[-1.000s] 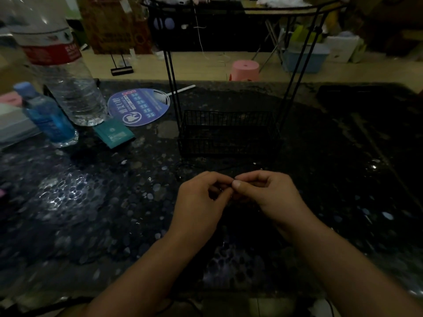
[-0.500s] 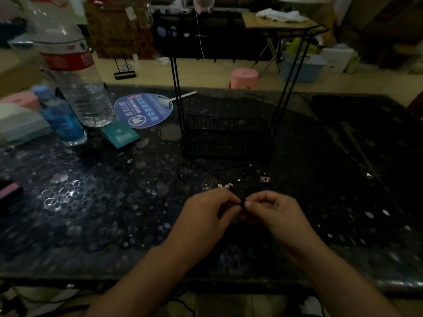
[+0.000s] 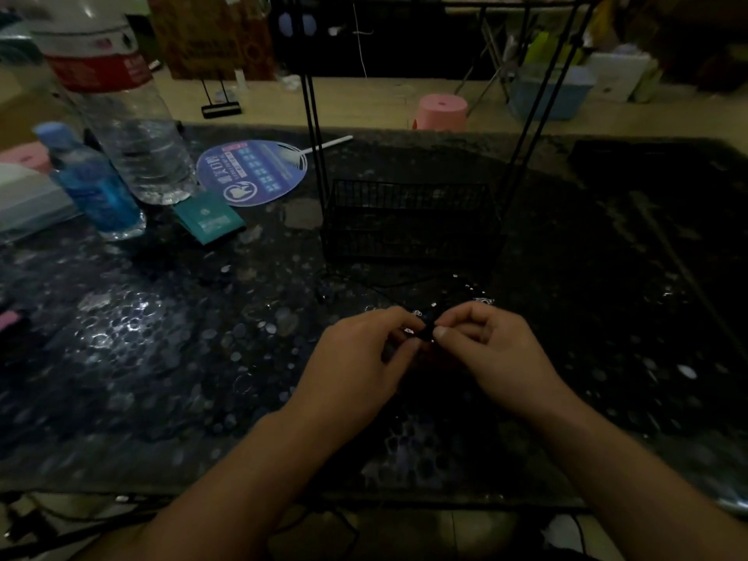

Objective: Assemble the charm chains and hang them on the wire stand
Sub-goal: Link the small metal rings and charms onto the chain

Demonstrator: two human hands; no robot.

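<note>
My left hand (image 3: pixel 360 358) and my right hand (image 3: pixel 494 350) meet fingertip to fingertip above the dark table (image 3: pixel 162 358), in the middle near its front. Between thumbs and forefingers they pinch a small dark charm piece (image 3: pixel 425 334) with a silvery glint on its left side; its shape is too dim to tell. Just beyond the hands, several small silver charms (image 3: pixel 477 295) and a thin black cord (image 3: pixel 384 283) lie on the table. Behind them stands the black wire stand (image 3: pixel 409 220), a mesh basket at its base and tall thin uprights rising out of view.
At the left stand a large clear water bottle (image 3: pixel 125 115) and a small blue bottle (image 3: pixel 97 184). A round blue fan (image 3: pixel 251 172) and a teal packet (image 3: pixel 208 218) lie left of the stand. A pink stool (image 3: pixel 441 111) is on the floor beyond.
The view shifted, so the hands now sit lower and further from the stand. Both hands keep pinching the small piece, and loose silver charms have come into sight beyond them.
</note>
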